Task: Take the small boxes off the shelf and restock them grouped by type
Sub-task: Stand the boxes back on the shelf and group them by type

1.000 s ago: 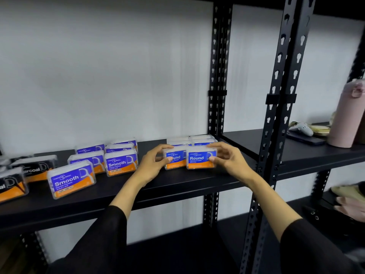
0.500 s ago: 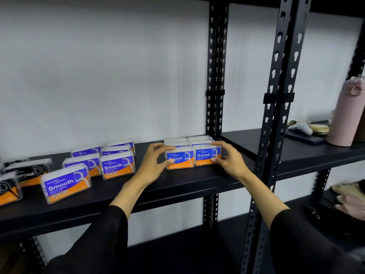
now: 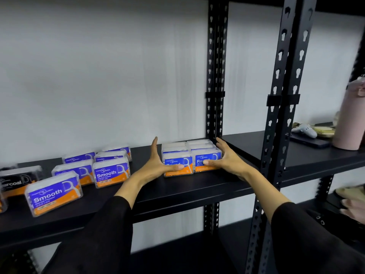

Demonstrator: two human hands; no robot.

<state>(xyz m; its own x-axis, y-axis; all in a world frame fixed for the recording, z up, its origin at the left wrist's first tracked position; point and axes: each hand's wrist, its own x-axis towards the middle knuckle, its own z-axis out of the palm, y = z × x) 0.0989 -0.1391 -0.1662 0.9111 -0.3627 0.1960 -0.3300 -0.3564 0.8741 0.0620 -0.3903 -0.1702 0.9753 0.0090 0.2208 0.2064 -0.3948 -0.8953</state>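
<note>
Black metal shelf (image 3: 177,196) against a white wall, and I'm standing square to it. Nearest me, down at eight o'clock, one Smooth box (image 3: 53,192) sits alone and askew at the front edge. Just behind it the rest of the Smooth group (image 3: 110,171) stands in loose rows, and off at nine o'clock the dark Charcoal boxes (image 3: 17,179) are half out of view.

Now the action, dead ahead at twelve: my left hand (image 3: 156,165) and right hand (image 3: 229,161) bracket the Round boxes (image 3: 192,159). A second ago both hands were clamped on the front pair further out on the shelf; since then the pair has slid back flush against the boxes behind, right beside the upright post (image 3: 215,76). My fingers have opened out flat along the two sides, thumbs laid across the front labels. So the grip is spread open, pressing, not holding anything up.

That reads to me as the Round group squared off and done. The stray Smooth box looks like the next job.

Far off at two o'clock, on the neighbouring shelf, a pink bottle (image 3: 351,119) and some oddments, nothing of mine.
</note>
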